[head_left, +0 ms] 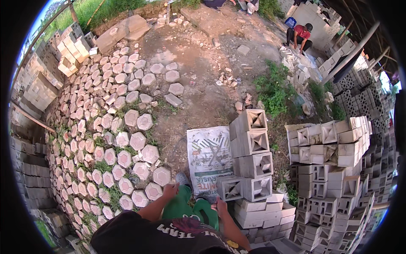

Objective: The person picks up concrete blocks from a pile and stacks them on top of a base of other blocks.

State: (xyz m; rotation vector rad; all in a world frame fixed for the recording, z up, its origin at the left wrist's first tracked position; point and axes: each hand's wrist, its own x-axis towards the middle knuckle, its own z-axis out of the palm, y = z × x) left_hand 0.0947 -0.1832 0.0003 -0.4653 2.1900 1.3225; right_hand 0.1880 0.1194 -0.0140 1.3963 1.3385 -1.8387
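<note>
My left hand (170,190) hangs low beside my green trousers, fingers curled in, with nothing visible in it. Its nearest thing is a hexagonal paving block (162,176) at the edge of the laid-out rows. On the other side, my right hand (220,206) is held near my knee with the fingers a little apart and nothing seen between them. Close to it stands a hollow grey ventilation block (231,189), apart from the hand as far as I can see. A printed white sack (208,148) lies flat on the ground ahead, next to a row of similar blocks (253,166).
Many hexagonal pavers (123,139) cover the ground at left. Stacked ventilation blocks (327,139) rise at right, past green weeds (275,91). A person in a red shirt (301,33) crouches at the far right. Block stacks (40,91) line the left edge.
</note>
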